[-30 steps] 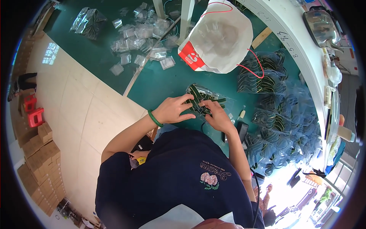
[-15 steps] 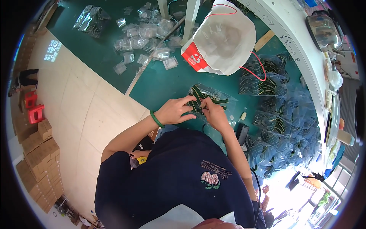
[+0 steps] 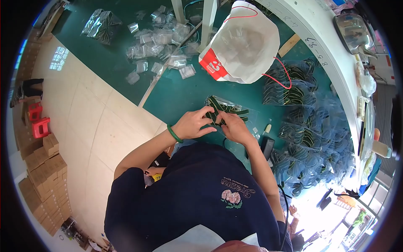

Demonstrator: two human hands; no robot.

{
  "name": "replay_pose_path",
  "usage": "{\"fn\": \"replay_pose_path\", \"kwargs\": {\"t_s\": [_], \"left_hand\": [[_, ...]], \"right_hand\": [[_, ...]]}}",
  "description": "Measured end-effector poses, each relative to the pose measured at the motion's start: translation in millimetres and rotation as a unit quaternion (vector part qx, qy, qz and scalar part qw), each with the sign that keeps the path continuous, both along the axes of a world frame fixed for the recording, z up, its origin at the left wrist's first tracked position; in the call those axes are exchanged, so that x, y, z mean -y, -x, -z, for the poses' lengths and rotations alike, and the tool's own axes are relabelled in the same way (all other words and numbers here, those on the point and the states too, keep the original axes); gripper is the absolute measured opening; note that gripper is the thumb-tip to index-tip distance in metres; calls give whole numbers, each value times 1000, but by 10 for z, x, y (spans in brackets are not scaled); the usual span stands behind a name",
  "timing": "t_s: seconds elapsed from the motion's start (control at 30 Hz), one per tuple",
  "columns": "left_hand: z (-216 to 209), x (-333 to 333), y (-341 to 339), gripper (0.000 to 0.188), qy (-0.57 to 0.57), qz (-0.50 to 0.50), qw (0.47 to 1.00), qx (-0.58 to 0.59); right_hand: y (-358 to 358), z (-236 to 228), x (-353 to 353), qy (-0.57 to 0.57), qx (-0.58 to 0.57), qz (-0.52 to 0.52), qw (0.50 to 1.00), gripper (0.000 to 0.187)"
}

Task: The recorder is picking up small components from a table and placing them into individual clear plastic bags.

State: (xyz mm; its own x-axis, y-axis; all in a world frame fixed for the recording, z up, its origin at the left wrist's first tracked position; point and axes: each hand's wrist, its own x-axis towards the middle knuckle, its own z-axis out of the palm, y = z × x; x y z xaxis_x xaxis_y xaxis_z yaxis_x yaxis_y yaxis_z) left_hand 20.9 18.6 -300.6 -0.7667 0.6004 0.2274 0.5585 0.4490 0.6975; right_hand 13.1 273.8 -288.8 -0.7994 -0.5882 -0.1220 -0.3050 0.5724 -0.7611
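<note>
A clear plastic bag with dark green and black strips inside (image 3: 228, 108) lies on the green table top (image 3: 180, 94) in front of me. My left hand (image 3: 194, 124), with a green bangle on its wrist, presses on the bag's near left corner with curled fingers. My right hand (image 3: 235, 128) pinches the bag's near edge just beside it, fingertips almost meeting those of the left hand. Both hands cover the bag's lower part.
A white sack with red cord (image 3: 243, 42) stands open behind the bag. Several filled bags of green strips (image 3: 310, 134) pile up at the right. Small empty clear bags (image 3: 159, 42) are scattered at the back left. A black device (image 3: 266, 145) lies by my right forearm.
My two hands have drawn closer together at the bag's near edge; the right hand slid left and down. The bag shifted slightly.
</note>
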Motion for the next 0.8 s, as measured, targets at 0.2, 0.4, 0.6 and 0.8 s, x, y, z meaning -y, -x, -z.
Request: {"fn": "replay_pose_path", "kwargs": {"t_s": [0.2,0.4,0.6,0.8], "left_hand": [[1,12,-49,38,-4,-16,1000,-11],[12,21,-133,32,-12,-31,999,-28],[-93,207,35,36,-48,-122,987,-91],[800,505,1010,43,110,-280,939,-168]], "right_hand": [[10,46,-2,-22,17,95,995,21],[78,40,88,-84,-177,63,978,10],[210,-235,-27,-19,33,140,989,19],[-107,-861,-181,76,22,269,960,19]]}}
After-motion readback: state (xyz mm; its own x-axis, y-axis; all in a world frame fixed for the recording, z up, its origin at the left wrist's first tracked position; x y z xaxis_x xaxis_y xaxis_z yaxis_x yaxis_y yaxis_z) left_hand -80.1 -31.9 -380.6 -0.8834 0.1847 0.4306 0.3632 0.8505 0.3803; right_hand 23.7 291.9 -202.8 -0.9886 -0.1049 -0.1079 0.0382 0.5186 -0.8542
